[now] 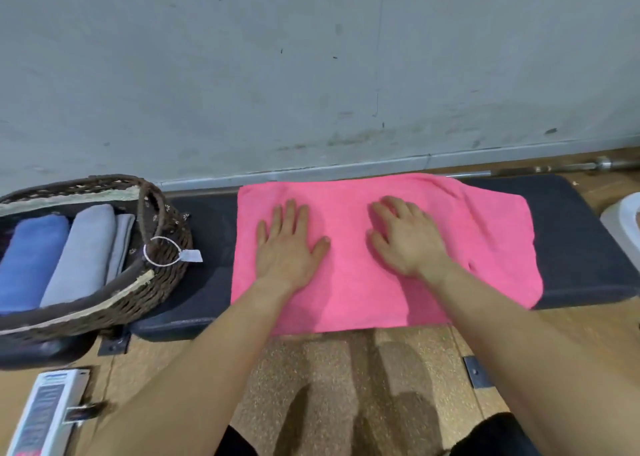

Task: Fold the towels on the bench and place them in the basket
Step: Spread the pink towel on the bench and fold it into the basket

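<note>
A pink towel lies spread across the black padded bench, its near edge hanging slightly over the front. My left hand presses flat on the towel's left part, fingers straight and spread. My right hand rests palm down on the towel's middle, fingers slightly bent. At the bench's left end stands a brown wicker basket with a handle. Inside it lie a rolled blue towel and a grey towel side by side.
A grey wall rises right behind the bench. A barbell bar lies on the floor at the back right. A white object sits at the right edge. A white box lies on the cork floor at the lower left.
</note>
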`<control>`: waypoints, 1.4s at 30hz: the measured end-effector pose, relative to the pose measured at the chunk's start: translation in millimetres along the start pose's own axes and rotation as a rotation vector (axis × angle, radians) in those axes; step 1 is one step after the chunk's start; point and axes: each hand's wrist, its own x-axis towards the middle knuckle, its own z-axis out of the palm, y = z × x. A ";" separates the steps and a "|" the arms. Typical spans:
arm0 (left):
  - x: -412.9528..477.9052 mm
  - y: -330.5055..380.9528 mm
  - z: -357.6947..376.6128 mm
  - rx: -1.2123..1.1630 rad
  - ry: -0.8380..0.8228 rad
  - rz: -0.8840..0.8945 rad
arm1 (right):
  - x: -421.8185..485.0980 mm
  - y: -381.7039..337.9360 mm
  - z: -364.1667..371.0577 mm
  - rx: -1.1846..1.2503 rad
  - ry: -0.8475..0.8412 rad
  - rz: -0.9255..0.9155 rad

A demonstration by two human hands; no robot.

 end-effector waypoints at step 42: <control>48.3 202.1 36.1 -0.031 0.059 0.359 | 28.8 221.1 -39.5 0.077 0.268 0.381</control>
